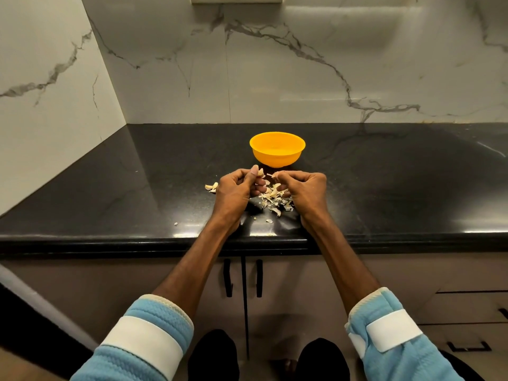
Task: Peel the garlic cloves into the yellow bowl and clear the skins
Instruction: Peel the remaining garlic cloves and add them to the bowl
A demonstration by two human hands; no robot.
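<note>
The yellow bowl (277,149) stands on the black counter just beyond my hands. My left hand (236,188) pinches a garlic clove (260,172) between thumb and fingers. My right hand (305,189) pinches a strip of skin (270,175) close to that clove. Between and under my hands lies a heap of loose garlic skins (275,200). A garlic clove or two (212,187) lie on the counter just left of my left hand. What the bowl holds is hidden by its rim.
The black counter (384,188) ends at a front edge (165,240) near my wrists. Marble walls close it at the back and left. Small skin bits (269,221) lie near the edge. Cabinet doors with black handles (228,277) are below.
</note>
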